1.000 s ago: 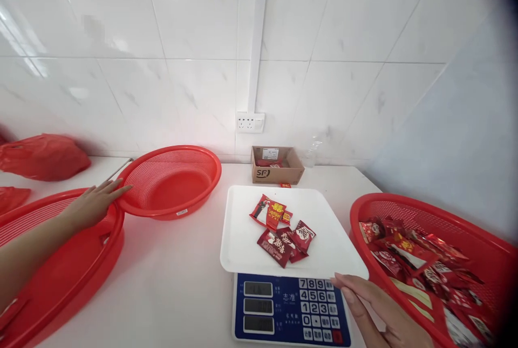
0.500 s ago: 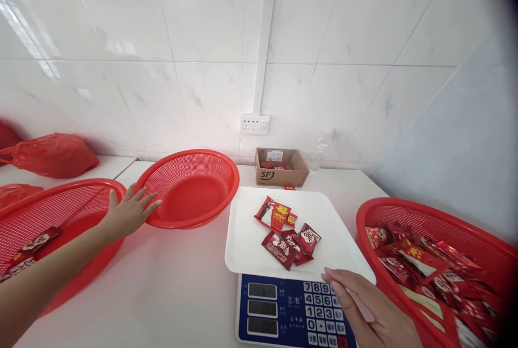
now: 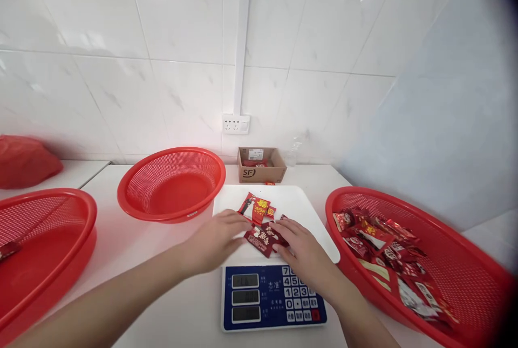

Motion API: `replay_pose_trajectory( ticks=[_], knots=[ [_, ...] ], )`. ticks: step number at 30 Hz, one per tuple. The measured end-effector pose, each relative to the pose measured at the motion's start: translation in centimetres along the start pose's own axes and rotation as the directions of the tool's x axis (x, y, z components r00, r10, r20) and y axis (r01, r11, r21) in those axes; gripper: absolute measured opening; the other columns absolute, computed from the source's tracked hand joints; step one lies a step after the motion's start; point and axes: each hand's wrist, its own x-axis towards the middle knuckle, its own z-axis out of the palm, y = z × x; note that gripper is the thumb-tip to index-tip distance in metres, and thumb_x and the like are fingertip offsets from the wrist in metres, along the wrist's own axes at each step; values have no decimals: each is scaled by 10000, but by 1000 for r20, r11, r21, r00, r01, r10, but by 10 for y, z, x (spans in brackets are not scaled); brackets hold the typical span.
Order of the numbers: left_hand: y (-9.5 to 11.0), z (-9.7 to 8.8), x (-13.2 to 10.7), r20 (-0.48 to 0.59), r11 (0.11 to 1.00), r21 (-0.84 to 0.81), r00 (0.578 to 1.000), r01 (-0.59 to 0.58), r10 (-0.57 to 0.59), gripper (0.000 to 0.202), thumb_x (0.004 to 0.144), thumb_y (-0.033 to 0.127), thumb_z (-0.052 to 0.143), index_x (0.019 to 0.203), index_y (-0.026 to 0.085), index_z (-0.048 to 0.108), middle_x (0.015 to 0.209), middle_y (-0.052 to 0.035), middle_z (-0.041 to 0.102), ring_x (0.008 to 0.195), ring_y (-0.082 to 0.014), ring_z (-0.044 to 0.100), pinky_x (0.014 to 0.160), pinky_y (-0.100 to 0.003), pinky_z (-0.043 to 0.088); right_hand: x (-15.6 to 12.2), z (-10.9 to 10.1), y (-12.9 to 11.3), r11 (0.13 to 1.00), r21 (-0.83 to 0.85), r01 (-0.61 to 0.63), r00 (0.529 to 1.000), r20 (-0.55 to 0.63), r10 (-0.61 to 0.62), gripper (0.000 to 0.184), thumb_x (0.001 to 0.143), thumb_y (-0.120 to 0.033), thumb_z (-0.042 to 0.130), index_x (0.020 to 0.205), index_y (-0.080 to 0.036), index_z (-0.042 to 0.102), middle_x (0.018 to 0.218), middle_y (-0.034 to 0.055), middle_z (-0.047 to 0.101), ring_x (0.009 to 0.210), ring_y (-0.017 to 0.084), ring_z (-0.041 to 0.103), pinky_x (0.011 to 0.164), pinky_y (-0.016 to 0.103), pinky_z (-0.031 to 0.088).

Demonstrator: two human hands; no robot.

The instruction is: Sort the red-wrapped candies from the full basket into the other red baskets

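Observation:
A white weighing pan [image 3: 301, 205] tops a blue-faced digital scale [image 3: 271, 297] at the middle of the counter. Several red snack packets [image 3: 259, 218] lie in a small heap on the pan. My left hand [image 3: 216, 240] rests on the pan's left side, fingers stretched toward the packets and touching the heap's edge. My right hand [image 3: 301, 248] comes in from the right, fingers flat and spread over the packets on that side. Neither hand has closed round a packet.
An empty red mesh basket [image 3: 172, 183] stands behind left of the scale. A larger red basket [image 3: 48, 251] sits at far left. A red basket [image 3: 421, 261] of several packets is at right. A small cardboard box [image 3: 261, 164] and a wall socket [image 3: 236, 123] are behind.
My left hand left the red basket's rim and swung right onto the pan. My right hand moved up from the scale's keypad onto the packets. The view shifted left.

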Motion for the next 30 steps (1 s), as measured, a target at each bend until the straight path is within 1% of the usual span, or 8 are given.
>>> replay_pose_trajectory(
  ticks=[3, 7, 10, 13, 16, 22, 26, 30],
  knots=[
    [18, 24, 22, 21, 994, -34, 994, -108, 109, 225, 848, 227, 535, 1062, 198, 597, 1066, -70, 667, 1004, -210, 564, 917, -353, 441, 6, 0, 1, 1000, -25, 6, 999, 47, -5, 436, 829, -195, 493, 1261, -150, 526, 1302, 110, 532, 1250, 274, 420, 1036, 461, 361],
    [16, 44, 34, 4, 998, -22, 999, -52, 52, 212, 789, 169, 590, 999, 163, 610, 945, -111, 660, 941, -263, 575, 863, -427, 454, 4, -4, 4, 1000, -17, -10, 998, 60, 11, 437, 845, -220, 484, 1278, -164, 506, 1320, 116, 508, 1252, 262, 420, 1023, 434, 381],
    [15, 47, 33, -29, 999, -45, 999, 14, -15, 194, 770, 118, 582, 954, 179, 599, 919, -80, 635, 900, -237, 589, 816, -386, 477, -1, -6, 8, 999, -16, -35, 998, 49, 36, 441, 848, -216, 476, 1287, -178, 495, 1320, 115, 503, 1250, 250, 422, 1017, 420, 388],
    [14, 38, 28, -79, 994, -73, 993, 85, -90, 174, 821, 90, 476, 913, 204, 570, 922, -41, 596, 807, -164, 601, 703, -277, 497, -3, -7, 12, 998, -15, -60, 996, 59, 61, 446, 846, -183, 452, 1290, -175, 490, 1331, 111, 493, 1263, 240, 407, 1027, 414, 375],
    [0, 19, 23, -169, 980, -69, 966, 186, -195, 186, 880, 149, 381, 903, 211, 555, 943, -40, 551, 792, -152, 591, 689, -266, 486, -3, -9, 14, 995, 9, -103, 992, 78, 102, 443, 852, -197, 438, 1292, -180, 491, 1351, 106, 477, 1274, 236, 394, 1030, 415, 371],
    [-62, -22, 10, -360, 882, -79, 812, 465, -460, 275, 907, 246, 291, 1040, 202, 527, 1036, -69, 500, 847, -179, 592, 708, -299, 487, 0, -7, 21, 990, 19, -142, 990, 19, 141, 446, 840, -186, 439, 1281, -185, 505, 1368, 103, 460, 1263, 228, 408, 1035, 417, 365],
    [-94, -28, -4, -371, 810, -62, 739, 584, -562, 315, 890, 256, 301, 1089, 199, 539, 1043, -83, 528, 800, -183, 622, 658, -298, 498, 2, -1, 27, 993, 11, -119, 993, -25, 119, 443, 821, -176, 445, 1254, -199, 534, 1326, 101, 508, 1225, 231, 456, 1011, 423, 392],
    [-98, -25, -17, -293, 778, 19, 747, 628, -596, 291, 852, 357, 418, 1040, 254, 615, 999, -87, 626, 812, -222, 645, 625, -298, 492, 4, 3, 32, 994, -15, -106, 994, -5, 106, 458, 806, -186, 448, 1255, -197, 542, 1324, 98, 513, 1211, 236, 477, 995, 412, 418]
  ],
)
